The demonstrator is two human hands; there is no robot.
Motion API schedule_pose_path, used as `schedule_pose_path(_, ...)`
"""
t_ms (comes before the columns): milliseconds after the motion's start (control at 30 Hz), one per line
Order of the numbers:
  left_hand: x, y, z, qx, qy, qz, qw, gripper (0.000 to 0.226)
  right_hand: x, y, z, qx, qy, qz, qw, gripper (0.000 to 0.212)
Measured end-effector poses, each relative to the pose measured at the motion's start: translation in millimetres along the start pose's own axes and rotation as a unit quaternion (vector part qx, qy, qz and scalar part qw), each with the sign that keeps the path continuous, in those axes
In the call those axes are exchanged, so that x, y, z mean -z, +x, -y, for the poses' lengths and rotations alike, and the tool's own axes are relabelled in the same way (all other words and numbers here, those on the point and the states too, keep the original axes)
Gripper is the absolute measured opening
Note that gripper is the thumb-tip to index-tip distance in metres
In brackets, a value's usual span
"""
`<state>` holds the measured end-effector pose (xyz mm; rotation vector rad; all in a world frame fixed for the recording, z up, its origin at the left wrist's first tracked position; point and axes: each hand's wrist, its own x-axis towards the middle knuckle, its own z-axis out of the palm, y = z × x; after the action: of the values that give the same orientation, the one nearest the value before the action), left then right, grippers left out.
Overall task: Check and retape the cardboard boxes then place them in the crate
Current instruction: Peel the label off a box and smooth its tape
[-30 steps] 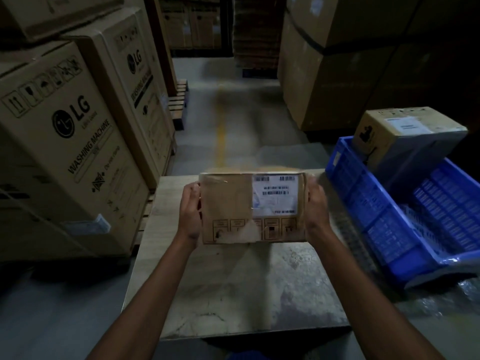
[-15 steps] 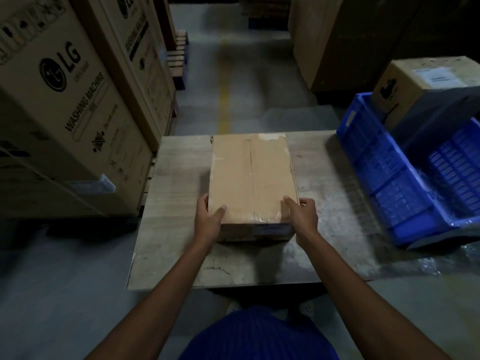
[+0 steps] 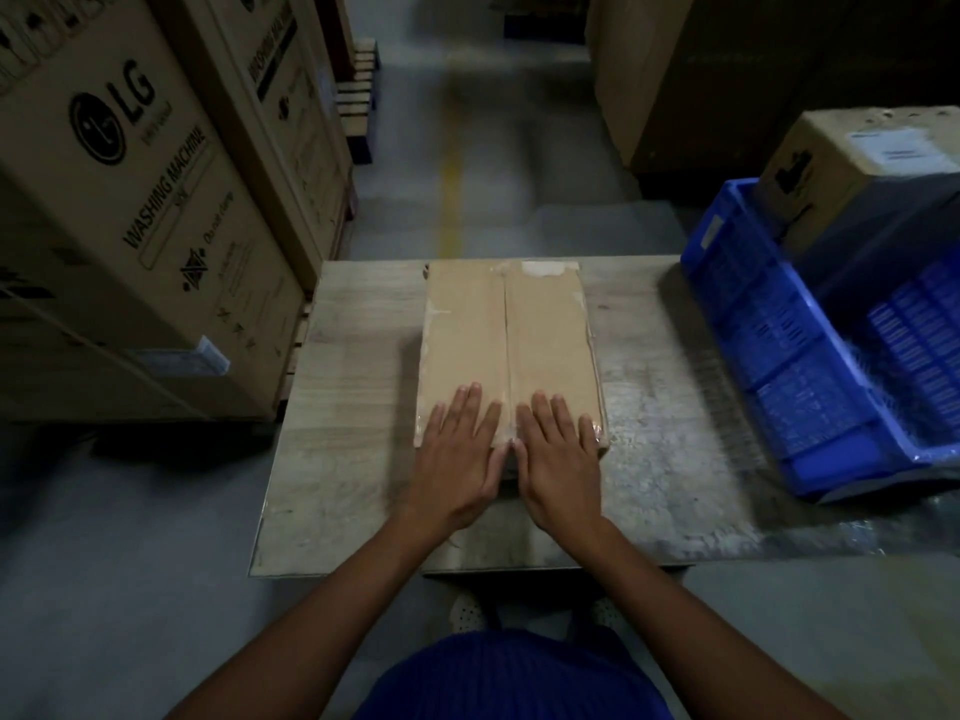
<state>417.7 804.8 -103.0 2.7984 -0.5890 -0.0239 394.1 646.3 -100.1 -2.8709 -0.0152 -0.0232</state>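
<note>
Hidden, cropped and blurred parts

The near end of the cardboard box point(image 3: 509, 335) lies under the left hand point(image 3: 457, 459) and right hand point(image 3: 561, 459). The blue crate point(image 3: 769, 345) and the carton in it point(image 3: 831, 168) run off the right edge, and the carton's label is unreadable. The washing-machine carton point(image 3: 130, 226) is cropped at the left, and the far aisle is blurred.

Cardboard box point(image 3: 509, 345): plain brown, oblong, lay flat on the worktop point(image 3: 353, 407), long axis running away from the person. Flap seam ran down its middle. Glossy clear tape showed at the near end; a pale torn patch at the far edge.

Blue crate point(image 3: 769, 356): slatted plastic, stood at the worktop's right side, apart from the flat box.

Second cardboard box point(image 3: 831, 168): sat at the crate's far end, rising above the rim, white label on top, black print on its side.
</note>
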Motion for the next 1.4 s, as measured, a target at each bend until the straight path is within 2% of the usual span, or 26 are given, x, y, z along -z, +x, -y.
schedule_pose_path(200,22.4,7.3,11.0,-0.039,-0.003,0.066,0.997,0.075,7.7,5.9,-4.2,0.015,-0.032,-0.008,0.999,0.052)
schedule_pose_path(300,33.3,20.0,17.0,-0.039,-0.052,0.042,0.997,0.073,28.1,18.0,-4.2,0.041,-0.043,-0.015,0.998,0.048)
schedule_pose_path(367,34.1,31.5,23.0,-0.021,-0.045,0.027,0.998,0.074,34.7,30.9,-5.0,0.037,-0.032,0.02,0.999,0.056)
schedule_pose_path(500,25.3,43.8,25.0,0.022,0.038,0.074,0.996,0.083,28.4,44.6,-10.4,0.028,-0.038,0.111,0.993,0.083)
schedule_pose_path(667,20.6,40.8,29.2,0.019,0.032,0.065,0.997,0.08,33.1,43.0,-16.6,0.04,-0.029,0.13,0.99,0.087)
schedule_pose_path(733,24.8,45.8,27.1,0.021,0.032,0.069,0.997,0.08,39.4,45.6,-14.2,0.047,-0.038,0.135,0.989,0.082)
schedule_pose_path(833,36.9,63.5,23.5,0.013,0.023,0.037,0.999,0.071,49.4,61.6,-16.5,0.055,-0.058,0.111,0.991,0.055)
schedule_pose_path(867,38.6,70.0,24.1,0.014,0.013,0.029,0.999,0.069,51.3,69.1,-18.3,0.048,-0.053,0.107,0.992,0.055)
schedule_pose_path(1067,25.0,84.2,28.4,0.031,0.035,0.076,0.996,0.064,38.0,85.6,-24.2,0.03,-0.074,0.139,0.987,0.09)
schedule_pose_path(1133,29.3,86.5,31.2,0.025,0.033,0.072,0.997,0.059,40.1,86.6,-26.8,0.028,-0.079,0.135,0.987,0.087)
schedule_pose_path(1300,31.1,90.0,34.6,0.009,0.034,0.047,0.998,0.053,52.6,104.3,-24.2,0.041,-0.095,0.103,0.989,0.057)
schedule_pose_path(1400,31.0,105.9,41.9,0.006,0.033,0.047,0.998,0.057,56.3,126.3,-20.3,0.03,-0.078,0.1,0.991,0.063)
